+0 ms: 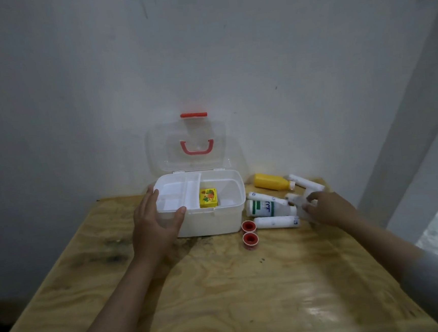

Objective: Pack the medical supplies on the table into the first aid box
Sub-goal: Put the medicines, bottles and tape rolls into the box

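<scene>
First aid box (212, 219) stands on the wooden table (224, 297) against the wall, its clear lid (187, 144) raised upright with a red handle (197, 148) and red latch (193, 114) showing. Inside the box, a white divider tray (174, 196) fills the left part; a yellow carton (208, 198) sits just right of the tray. Left hand (155, 221) rests spread against the box's front left corner, thumb on the rim. Right of the box lie the remaining supplies: a yellow bottle (272, 182) toward the wall, a white bottle with green label (268, 208), and white rolls (275, 222) beside it. Two red-centred tape rolls (249, 232) sit just off the box's front right corner. Right hand (327, 209) lies over a blurred white item (299, 201) beyond the bottles; fingers are curled on it, but a firm grasp cannot be told.
</scene>
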{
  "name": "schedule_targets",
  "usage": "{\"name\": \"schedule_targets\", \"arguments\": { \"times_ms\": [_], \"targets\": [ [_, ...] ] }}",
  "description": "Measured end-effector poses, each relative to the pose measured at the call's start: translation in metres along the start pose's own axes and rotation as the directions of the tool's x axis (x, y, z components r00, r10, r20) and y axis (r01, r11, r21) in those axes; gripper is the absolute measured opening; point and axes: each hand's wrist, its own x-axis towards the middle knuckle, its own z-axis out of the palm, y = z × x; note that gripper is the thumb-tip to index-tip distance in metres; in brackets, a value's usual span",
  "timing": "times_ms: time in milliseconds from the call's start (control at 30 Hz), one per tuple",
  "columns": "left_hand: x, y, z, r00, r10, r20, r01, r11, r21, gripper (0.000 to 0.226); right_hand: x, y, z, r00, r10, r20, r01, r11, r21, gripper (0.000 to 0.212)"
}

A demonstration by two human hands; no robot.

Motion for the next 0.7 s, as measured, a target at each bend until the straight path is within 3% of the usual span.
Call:
{"name": "schedule_targets", "arguments": {
  "times_ms": [167,367,500,700],
  "targets": [
    [0.000,0.003,-0.001,1.000,0.016,-0.007,-0.016,1.000,0.002,0.077,-0.016,0.009,0.010,0.990,0.004,-0.138,-0.001,1.000,0.023,0.044],
    [-0.001,0.010,-0.003,1.000,0.010,-0.010,-0.010,1.000,0.008,0.081,-0.025,0.017,0.003,0.997,0.033,-0.076,-0.037,0.998,-0.056,0.049],
    [-0.001,0.011,-0.004,1.000,0.007,-0.003,-0.007,1.000,0.015,0.082,-0.029,0.012,-0.018,0.982,0.047,-0.184,-0.036,0.997,0.064,0.043],
    [0.000,0.008,-0.004,1.000,0.006,0.014,-0.006,1.000,0.013,0.082,-0.031,-0.029,-0.060,0.936,-0.113,-0.334,0.206,0.944,0.259,0.036]
  ]
}}
